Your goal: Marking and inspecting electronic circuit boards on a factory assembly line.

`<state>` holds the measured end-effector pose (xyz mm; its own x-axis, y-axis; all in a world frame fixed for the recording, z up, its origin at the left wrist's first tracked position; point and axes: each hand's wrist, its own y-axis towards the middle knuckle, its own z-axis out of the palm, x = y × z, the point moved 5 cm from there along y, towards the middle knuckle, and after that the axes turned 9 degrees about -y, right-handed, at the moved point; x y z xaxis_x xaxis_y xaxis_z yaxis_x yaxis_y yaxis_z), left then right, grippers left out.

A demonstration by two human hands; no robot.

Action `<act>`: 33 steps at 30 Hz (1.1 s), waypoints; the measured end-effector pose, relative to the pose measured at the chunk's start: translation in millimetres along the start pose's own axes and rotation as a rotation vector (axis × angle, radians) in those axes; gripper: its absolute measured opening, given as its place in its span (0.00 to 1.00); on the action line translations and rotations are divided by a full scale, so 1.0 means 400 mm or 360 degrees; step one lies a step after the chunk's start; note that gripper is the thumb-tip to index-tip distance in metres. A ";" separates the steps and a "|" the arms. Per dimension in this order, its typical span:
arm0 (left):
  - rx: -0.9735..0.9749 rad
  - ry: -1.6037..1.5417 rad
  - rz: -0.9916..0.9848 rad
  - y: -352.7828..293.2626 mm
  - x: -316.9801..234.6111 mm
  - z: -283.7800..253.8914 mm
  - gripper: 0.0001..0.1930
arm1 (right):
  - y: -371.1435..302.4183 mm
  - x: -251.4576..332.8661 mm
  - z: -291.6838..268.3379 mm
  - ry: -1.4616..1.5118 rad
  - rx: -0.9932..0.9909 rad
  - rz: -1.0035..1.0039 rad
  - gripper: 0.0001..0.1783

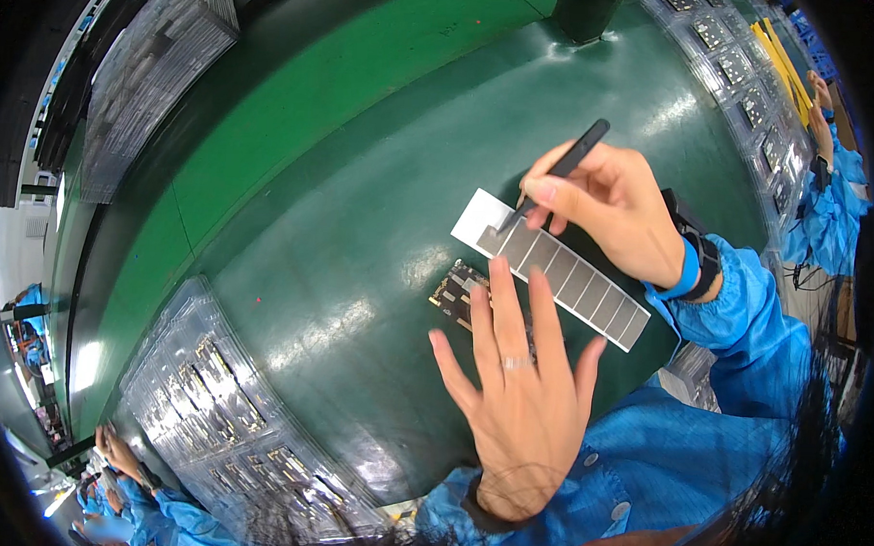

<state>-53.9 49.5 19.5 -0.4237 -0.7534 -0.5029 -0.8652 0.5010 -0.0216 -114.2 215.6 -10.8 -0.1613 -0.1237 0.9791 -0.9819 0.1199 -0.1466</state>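
My right hand (608, 197) grips a pair of black tweezers (578, 149), its tips down at the first dark patch near the white end of the label strip (562, 273). The strip is a white sheet bearing a row of several dark grey rectangles, lying slanted on the green table mat. My left hand (519, 391) is spread flat, palm down, with its fingertips at the strip's near edge. Beneath those fingers lies a dark circuit board (452, 298), partly hidden by the hand. Whether the fingers press on the board I cannot tell.
Clear plastic trays with parts (221, 400) stand at the lower left. More trays holding circuit boards (738, 67) line the right, near yellow strips (783, 68). A stack of trays (165, 81) is at upper left. Other people's blue sleeves (834, 219) show at both sides.
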 end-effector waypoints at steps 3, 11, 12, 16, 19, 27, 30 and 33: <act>0.0025 -0.0086 -0.0028 -0.082 0.016 -0.008 0.39 | -0.047 0.012 0.046 0.0055 0.0113 0.0059 0.11; 0.0060 -0.0271 -0.0036 -0.137 0.075 0.085 0.40 | -0.086 -0.022 0.091 -0.0064 0.0155 0.0010 0.08; 0.0064 -0.0276 -0.0046 -0.140 0.073 0.088 0.40 | -0.089 -0.018 0.089 -0.0129 0.0168 -0.0024 0.09; 0.0068 -0.0235 -0.0010 -0.141 0.070 0.093 0.42 | -0.092 -0.024 0.089 -0.0217 0.0134 -0.0094 0.09; 0.0097 -0.0239 -0.0007 -0.140 0.065 0.093 0.43 | -0.093 -0.028 0.086 -0.0134 0.0076 -0.0082 0.08; 0.0063 -0.0180 0.0009 -0.139 0.061 0.094 0.42 | -0.093 -0.015 0.082 -0.0304 0.0103 -0.0053 0.06; 0.0061 -0.0163 0.0017 -0.138 0.062 0.095 0.42 | -0.094 -0.015 0.082 -0.0364 0.0090 -0.0076 0.06; 0.0079 -0.0170 0.0014 -0.138 0.062 0.096 0.43 | -0.094 -0.016 0.084 -0.0324 0.0072 -0.0135 0.06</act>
<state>-6.2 19.4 -25.1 -0.3980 -0.7003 -0.5926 -0.8459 0.5301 -0.0583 -79.8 178.8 -16.2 -0.0904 -0.3280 0.9404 -0.9955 0.0568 -0.0759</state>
